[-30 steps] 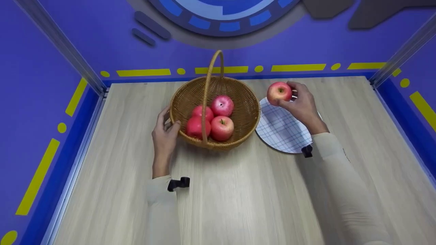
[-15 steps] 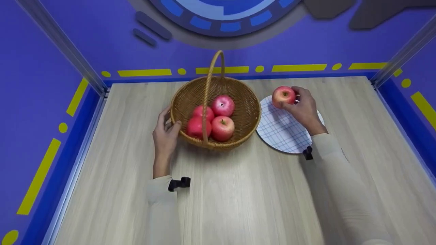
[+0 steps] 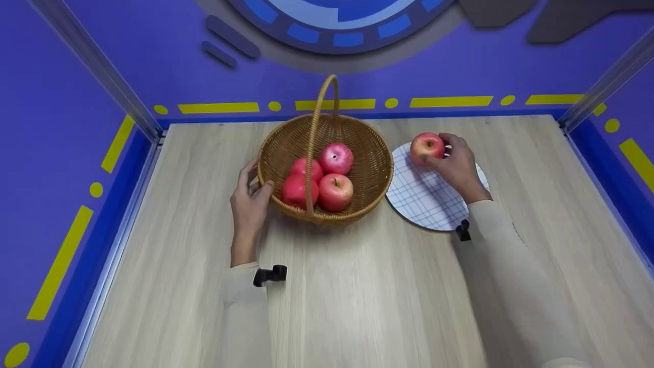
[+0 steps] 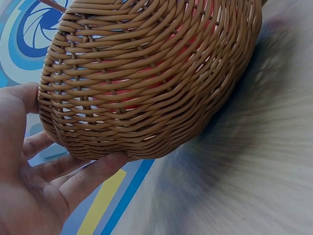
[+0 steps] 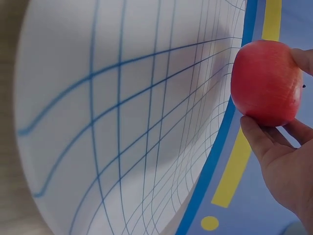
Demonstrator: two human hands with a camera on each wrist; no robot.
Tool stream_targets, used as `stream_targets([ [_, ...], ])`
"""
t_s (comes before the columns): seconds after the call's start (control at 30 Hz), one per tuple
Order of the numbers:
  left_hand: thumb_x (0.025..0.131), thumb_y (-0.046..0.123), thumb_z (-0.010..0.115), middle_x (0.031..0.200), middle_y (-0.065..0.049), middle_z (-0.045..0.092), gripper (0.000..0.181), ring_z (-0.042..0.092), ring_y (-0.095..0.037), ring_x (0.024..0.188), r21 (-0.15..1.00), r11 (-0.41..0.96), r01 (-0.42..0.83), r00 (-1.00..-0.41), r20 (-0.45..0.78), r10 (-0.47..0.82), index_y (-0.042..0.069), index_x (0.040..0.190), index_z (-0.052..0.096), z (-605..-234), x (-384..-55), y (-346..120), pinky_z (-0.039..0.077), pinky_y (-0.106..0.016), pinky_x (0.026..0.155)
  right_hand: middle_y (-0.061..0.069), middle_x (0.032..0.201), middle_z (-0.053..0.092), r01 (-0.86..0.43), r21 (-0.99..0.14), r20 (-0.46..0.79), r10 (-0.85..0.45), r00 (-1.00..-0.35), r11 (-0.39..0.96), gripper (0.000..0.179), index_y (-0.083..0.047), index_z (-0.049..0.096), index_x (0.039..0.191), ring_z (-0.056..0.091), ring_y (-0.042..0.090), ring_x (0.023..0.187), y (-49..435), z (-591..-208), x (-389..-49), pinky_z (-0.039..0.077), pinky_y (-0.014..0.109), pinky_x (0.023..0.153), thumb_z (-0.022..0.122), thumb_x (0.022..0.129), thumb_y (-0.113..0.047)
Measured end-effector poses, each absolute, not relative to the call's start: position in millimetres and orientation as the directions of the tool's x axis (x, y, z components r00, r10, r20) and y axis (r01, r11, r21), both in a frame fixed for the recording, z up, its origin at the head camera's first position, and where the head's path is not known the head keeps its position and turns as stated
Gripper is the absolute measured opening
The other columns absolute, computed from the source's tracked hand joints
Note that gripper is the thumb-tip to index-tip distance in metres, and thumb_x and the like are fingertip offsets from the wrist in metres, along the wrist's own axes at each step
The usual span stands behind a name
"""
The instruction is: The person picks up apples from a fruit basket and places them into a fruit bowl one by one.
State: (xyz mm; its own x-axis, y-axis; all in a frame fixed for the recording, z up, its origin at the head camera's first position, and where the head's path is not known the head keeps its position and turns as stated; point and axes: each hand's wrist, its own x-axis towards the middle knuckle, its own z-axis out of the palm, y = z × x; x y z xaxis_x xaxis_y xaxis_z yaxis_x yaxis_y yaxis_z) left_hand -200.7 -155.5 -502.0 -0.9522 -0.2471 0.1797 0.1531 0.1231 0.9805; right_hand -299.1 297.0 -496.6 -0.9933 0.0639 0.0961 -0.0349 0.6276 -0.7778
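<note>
1. Wicker basket [image 3: 369, 163] on the pale wood table [image 3: 332, 291], its arched handle [image 3: 312, 138] standing upright, which leaves the opening reachable on either side.
2. Left hand [image 3: 249, 204] grips the basket's left side: thumb [image 3: 264, 190] at the rim, fingers [image 4: 95, 176] spread against the outer weave — a hold that looks meant to steady it rather than to carry it.
3. Four apples [image 3: 335, 193] lie inside, bunched toward the near left; perhaps the basket leans that way, though its tilt is hard to judge.
4. Right hand [image 3: 456, 166] pinches another apple [image 3: 428, 147] between thumb and fingertips from its right side, leaving most of the fruit uncovered, probably so it can be placed lightly.
5. That apple is at the far part of the grid-patterned plate [image 3: 434, 204] — whether it touches the surface, I cannot tell. The plate sits just right of the basket, likely to keep the reach between them short.
</note>
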Motion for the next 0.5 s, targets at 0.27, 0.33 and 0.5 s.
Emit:
stream_targets([
  [0.27,0.098,0.011,0.067,0.149,-0.017,0.057,0.062,0.063,-0.038,0.126,0.987,0.092,0.135,-0.956,0.154,-0.248,0.016,0.158,0.051,-501.3,-199.4,-155.5,0.058,-0.048,0.095,0.025,0.150,0.047,-0.002,-0.785,0.057,0.070,-0.996,0.619,0.076,0.005,0.042,0.156,0.052,0.037,0.133,299.0,-497.7,-297.3,0.049,0.050,0.110,0.079,0.094,-0.019],
  [0.33,0.098,0.011,0.066,0.149,-0.016,0.057,0.062,0.063,-0.038,0.126,0.986,0.095,0.134,-0.957,0.154,-0.247,0.016,0.158,0.051,-501.5,-199.8,-155.4,0.058,-0.048,0.095,0.025,0.152,0.046,0.018,-0.784,0.037,0.075,-0.996,0.620,0.078,0.004,0.040,0.158,0.050,0.038,0.135,299.5,-497.7,-296.9,0.048,0.051,0.112,0.078,0.094,-0.020],
  [0.5,0.098,0.013,0.067,0.146,-0.012,0.059,0.059,0.064,-0.035,0.124,0.983,0.111,0.143,-0.955,0.167,-0.247,0.018,0.155,0.054,-502.3,-200.5,-155.7,0.058,-0.046,0.095,0.025,0.154,0.045,0.028,-0.778,0.025,0.075,-0.997,0.627,0.079,0.003,0.039,0.158,0.049,0.038,0.135,300.6,-497.1,-295.6,0.047,0.050,0.113,0.079,0.095,-0.021],
])
